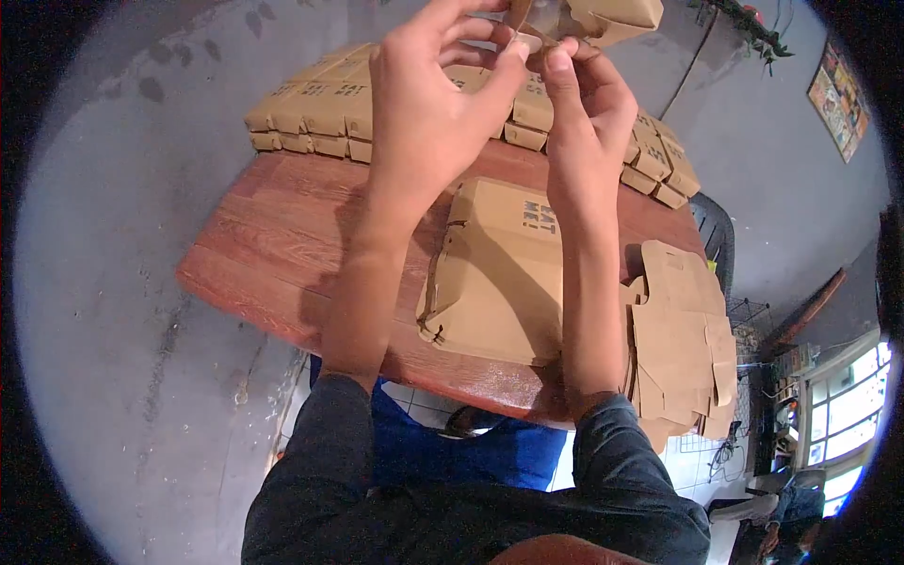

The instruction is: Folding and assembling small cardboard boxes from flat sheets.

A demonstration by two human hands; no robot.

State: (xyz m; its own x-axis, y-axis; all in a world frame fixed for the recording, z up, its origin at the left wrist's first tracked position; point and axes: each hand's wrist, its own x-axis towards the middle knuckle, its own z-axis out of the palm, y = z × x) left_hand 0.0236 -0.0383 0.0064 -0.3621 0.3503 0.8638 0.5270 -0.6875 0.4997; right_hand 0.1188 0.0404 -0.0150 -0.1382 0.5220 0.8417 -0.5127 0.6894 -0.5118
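Note:
My left hand (452,92) and my right hand (590,99) are raised side by side over the far part of the table. Between them, the fingertips pinch the edges of a brown cardboard food box (621,18), partly folded and cut off by the picture's top rim. Below my forearms, a larger brown cardboard box piece (494,282) with dark printed writing lies on the table. My right forearm covers its right side. To the right sits a pile of flat, unfolded cardboard blanks (681,339), reaching past the table edge.
Folded boxes stand in stacked rows along the back of the reddish wooden table (275,226), at left (311,106) and right (657,155). A dark plastic chair (713,226) is beyond the right edge. A grey wall (127,247) rises at left. Another person (794,508) is at lower right.

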